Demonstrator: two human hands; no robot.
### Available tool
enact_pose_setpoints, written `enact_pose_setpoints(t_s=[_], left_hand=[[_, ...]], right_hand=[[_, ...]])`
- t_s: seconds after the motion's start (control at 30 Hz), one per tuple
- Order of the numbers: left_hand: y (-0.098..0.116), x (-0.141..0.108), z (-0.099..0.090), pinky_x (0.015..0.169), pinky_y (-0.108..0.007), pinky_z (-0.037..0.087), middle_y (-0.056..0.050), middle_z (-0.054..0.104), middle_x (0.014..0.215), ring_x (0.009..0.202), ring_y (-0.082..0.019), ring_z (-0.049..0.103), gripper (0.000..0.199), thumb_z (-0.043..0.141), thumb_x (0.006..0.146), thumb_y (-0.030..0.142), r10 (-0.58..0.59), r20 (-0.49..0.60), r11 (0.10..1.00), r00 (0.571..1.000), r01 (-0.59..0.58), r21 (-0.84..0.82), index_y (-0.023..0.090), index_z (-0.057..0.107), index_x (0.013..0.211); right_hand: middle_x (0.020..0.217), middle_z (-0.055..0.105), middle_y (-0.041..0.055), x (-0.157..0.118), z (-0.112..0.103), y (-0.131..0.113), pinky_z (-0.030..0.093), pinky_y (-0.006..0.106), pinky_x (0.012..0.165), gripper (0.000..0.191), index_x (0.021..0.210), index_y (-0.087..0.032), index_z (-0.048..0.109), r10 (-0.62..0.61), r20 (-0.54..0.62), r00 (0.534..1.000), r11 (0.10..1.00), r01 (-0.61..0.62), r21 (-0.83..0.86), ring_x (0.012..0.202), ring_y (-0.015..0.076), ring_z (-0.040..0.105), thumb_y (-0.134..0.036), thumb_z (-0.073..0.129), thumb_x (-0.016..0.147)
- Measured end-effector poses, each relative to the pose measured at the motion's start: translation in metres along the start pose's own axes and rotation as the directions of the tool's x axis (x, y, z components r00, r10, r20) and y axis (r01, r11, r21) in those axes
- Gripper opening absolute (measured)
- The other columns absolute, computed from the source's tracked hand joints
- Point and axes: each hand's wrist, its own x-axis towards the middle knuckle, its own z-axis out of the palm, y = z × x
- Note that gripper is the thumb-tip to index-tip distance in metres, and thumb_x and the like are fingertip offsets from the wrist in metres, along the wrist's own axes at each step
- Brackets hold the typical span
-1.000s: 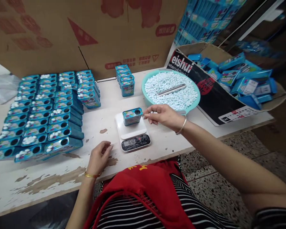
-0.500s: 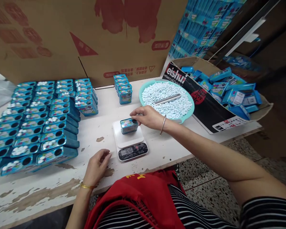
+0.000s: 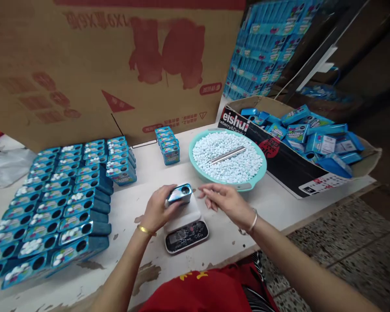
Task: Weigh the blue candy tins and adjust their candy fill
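Blue candy tin (image 3: pixel 183 191) is standing hole-up at the middle; can't tell if its base is touching the digital scale (image 3: pixel 186 236). Clock from tin: scale display is facing 6. Right hand (image 3: pixel 230 205) is hovering at 3, fingers half-curled, off the tin; can't tell if it's pinching a candy. Left hand (image 3: pixel 159 209) is clamping the tin from 8, thumb against fingers. Packed tin rows (image 3: pixel 47 216) are standing at 9, many carrying white candies. Candy-filled green bowl (image 3: pixel 263 167) is sitting at 2, metal bar (image 3: pixel 227 155) lying on top. Cardboard box (image 3: pixel 94 65) is spanning 10–12 behind.
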Motion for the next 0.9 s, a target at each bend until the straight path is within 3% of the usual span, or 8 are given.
enact_pose_setpoints(t_s=[0.1,0.23,0.37,0.5,0.6,0.73,0.8,0.9], left_hand=[[-0.021,0.048,0.0,0.082,-0.032,0.049,-0.006,0.063,0.102,0.093,-0.019,0.06,0.033,0.058,0.086,0.033,0.037,-0.049,0.997,0.998,-0.033,0.064,0.021,0.053,0.116],[-0.063,0.105,0.006,0.075,-0.03,0.049,-0.007,0.061,0.101,0.09,-0.019,0.059,0.034,0.062,0.081,0.031,0.019,-0.12,0.985,0.993,0.002,0.171,0.019,0.055,0.113],[-0.091,0.132,0.019,0.075,-0.031,0.048,-0.008,0.057,0.1,0.09,-0.021,0.057,0.037,0.067,0.076,0.031,0.022,-0.1,0.968,0.995,0.004,0.252,0.02,0.061,0.111],[-0.088,0.12,0.014,0.089,-0.04,0.042,-0.014,0.053,0.115,0.104,-0.026,0.051,0.044,0.063,0.08,0.036,0.023,-0.157,0.935,0.987,0.034,0.354,0.019,0.058,0.12],[-0.081,0.094,-0.012,0.092,-0.042,0.04,-0.015,0.053,0.117,0.107,-0.028,0.049,0.039,0.058,0.084,0.039,-0.005,-0.274,0.87,0.962,0.139,0.473,0.015,0.058,0.115],[-0.085,0.056,-0.054,0.091,-0.051,0.037,-0.017,0.053,0.12,0.112,-0.035,0.046,0.028,0.064,0.078,0.036,-0.145,-0.42,0.665,0.896,0.402,0.629,0.017,0.062,0.098],[-0.091,0.043,-0.067,0.091,-0.057,0.035,-0.018,0.05,0.125,0.116,-0.04,0.042,0.023,0.068,0.073,0.033,-0.206,-0.395,0.59,0.895,0.436,0.68,0.017,0.063,0.089],[-0.093,0.034,-0.076,0.098,-0.065,0.027,-0.015,0.051,0.125,0.123,-0.04,0.039,0.007,0.066,0.073,0.022,-0.2,-0.285,0.588,0.937,0.347,0.73,0.018,0.062,0.077]], right_hand=[[0.081,0.066,0.0052,-0.02,-0.01,0.024,0.033,0.024,0.046,0.04,0.092,-0.014,0.067,0.099,-0.077,0.992,0.994,-0.095,0.054,0.05,0.0065,0.047,-0.049,0.07,0.072],[0.08,0.064,0.0045,-0.038,-0.017,0.052,0.031,0.025,0.047,0.045,0.09,-0.014,0.068,0.236,-0.105,0.966,0.967,-0.222,0.127,0.049,0.0062,0.045,-0.054,0.072,0.069],[0.079,0.064,0.003,-0.041,-0.017,0.067,0.027,0.023,0.046,0.046,0.092,-0.015,0.068,0.287,-0.095,0.953,0.944,-0.265,0.198,0.048,0.0049,0.043,-0.054,0.072,0.069],[0.078,0.063,0.0024,-0.038,-0.013,0.069,0.026,0.022,0.046,0.047,0.091,-0.014,0.068,0.301,-0.063,0.952,0.931,-0.279,0.236,0.049,0.0046,0.043,-0.055,0.074,0.068],[0.078,0.063,0.0025,-0.036,-0.011,0.068,0.025,0.022,0.045,0.048,0.091,-0.014,0.069,0.315,-0.041,0.948,0.924,-0.297,0.239,0.049,0.0047,0.043,-0.055,0.074,0.067],[0.078,0.062,0.0032,-0.035,-0.008,0.069,0.027,0.023,0.046,0.047,0.091,-0.014,0.069,0.329,-0.004,0.944,0.914,-0.318,0.251,0.05,0.0057,0.043,-0.054,0.075,0.066],[0.079,0.063,0.0036,-0.035,-0.006,0.068,0.027,0.023,0.046,0.045,0.091,-0.015,0.069,0.334,0.018,0.942,0.907,-0.326,0.267,0.051,0.0061,0.044,-0.052,0.076,0.066],[0.079,0.064,0.0042,-0.036,-0.003,0.066,0.033,0.024,0.049,0.039,0.089,-0.015,0.068,0.338,0.052,0.94,0.888,-0.336,0.314,0.055,0.008,0.048,-0.047,0.077,0.068]])
